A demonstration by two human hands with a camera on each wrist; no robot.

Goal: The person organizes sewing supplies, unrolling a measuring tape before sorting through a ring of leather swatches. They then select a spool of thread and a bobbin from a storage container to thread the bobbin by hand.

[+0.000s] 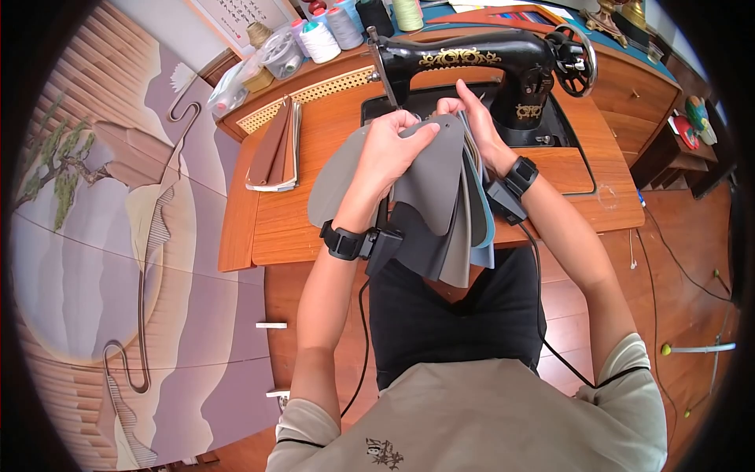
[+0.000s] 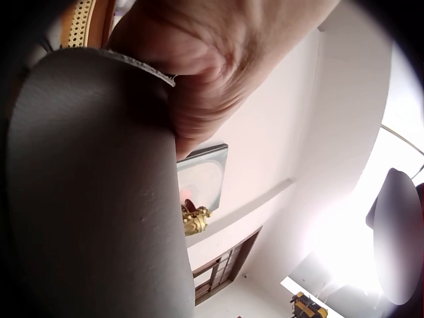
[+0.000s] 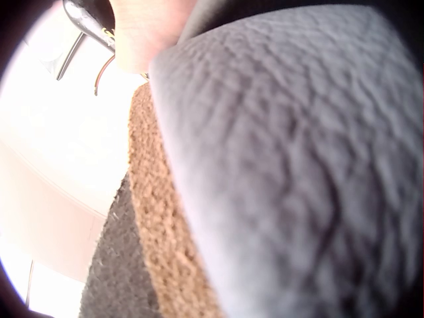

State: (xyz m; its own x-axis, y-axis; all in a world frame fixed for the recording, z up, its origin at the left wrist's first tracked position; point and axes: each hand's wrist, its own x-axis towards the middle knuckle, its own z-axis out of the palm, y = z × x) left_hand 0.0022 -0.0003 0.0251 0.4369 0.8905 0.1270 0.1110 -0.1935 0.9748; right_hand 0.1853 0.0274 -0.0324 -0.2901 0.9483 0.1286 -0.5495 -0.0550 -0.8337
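A fanned set of leather swatches (image 1: 432, 169) in greys, black and blue hangs between my two hands, above the front of the sewing table. My left hand (image 1: 391, 149) pinches a grey swatch near its top, thumb on the front face. Behind the set, my right hand (image 1: 484, 130) grips the upper edges, one finger pointing up. In the left wrist view, a smooth grey swatch (image 2: 93, 185) hangs beneath the left hand (image 2: 212, 53). A pebbled grey swatch (image 3: 291, 146) fills much of the right wrist view, with a brown suede-like edge (image 3: 156, 199) beside it.
A black sewing machine (image 1: 472, 59) with gold decoration stands just beyond my hands. To the left, a second bundle of brown swatches (image 1: 275, 153) lies on the wooden table (image 1: 275, 224). Several thread spools (image 1: 318, 43) line the back. A painted folding screen (image 1: 189, 299) is at far left.
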